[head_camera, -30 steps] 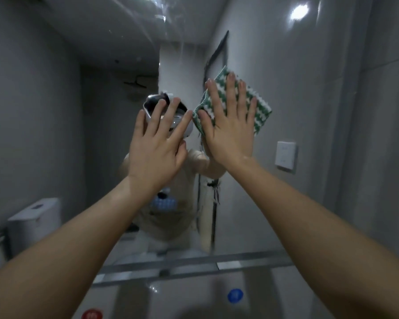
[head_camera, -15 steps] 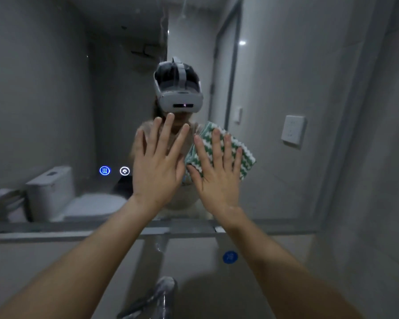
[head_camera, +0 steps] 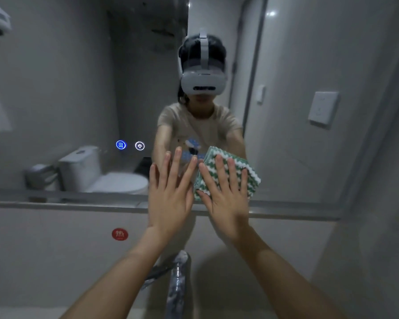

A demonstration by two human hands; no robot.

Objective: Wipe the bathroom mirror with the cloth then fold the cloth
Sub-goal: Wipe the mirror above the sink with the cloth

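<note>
The bathroom mirror point(head_camera: 67, 93) fills the upper part of the view and ends at a ledge near mid-height. A green-and-white zigzag cloth point(head_camera: 251, 178) lies flat against the glass close to the mirror's lower edge. My right hand point(head_camera: 224, 194) presses on the cloth with spread fingers and covers most of it. My left hand point(head_camera: 171, 194) rests flat on the bare glass just left of the cloth, fingers apart, holding nothing.
A chrome faucet point(head_camera: 177, 284) rises below my hands. A red round sticker point(head_camera: 119, 234) sits on the wall under the mirror ledge point(head_camera: 55, 204). Two lit touch icons point(head_camera: 129, 145) glow on the glass at left. A white wall switch point(head_camera: 323, 109) is at right.
Both hands and the cloth have slid down the mirror from near the top to its lower edge. The view has tilted down, showing the faucet.
</note>
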